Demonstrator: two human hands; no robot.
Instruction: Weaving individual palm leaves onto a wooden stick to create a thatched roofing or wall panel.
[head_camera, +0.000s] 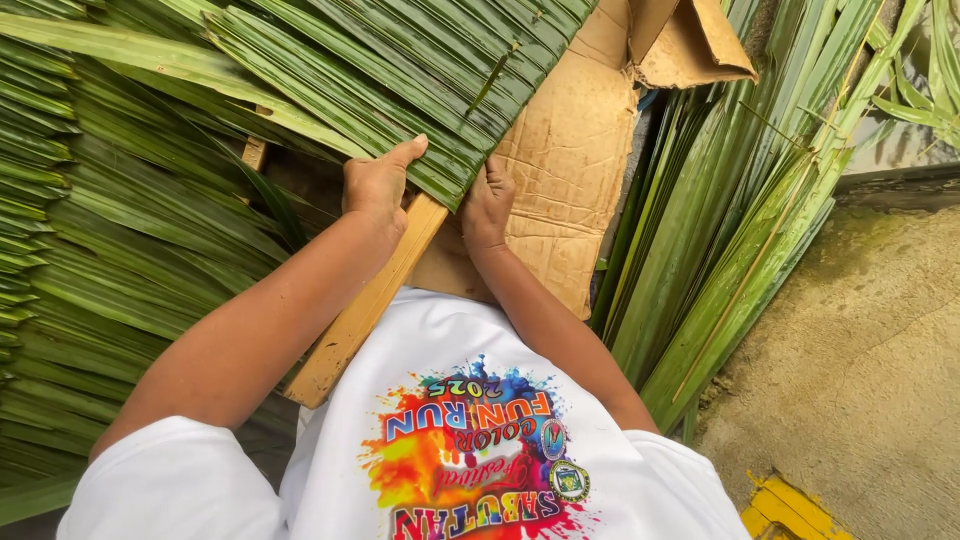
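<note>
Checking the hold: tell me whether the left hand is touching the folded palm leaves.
Touching. The head view shows the left hand pressed on the edge of the folded palm leaves, thumb lying along them above the wooden slat.
</note>
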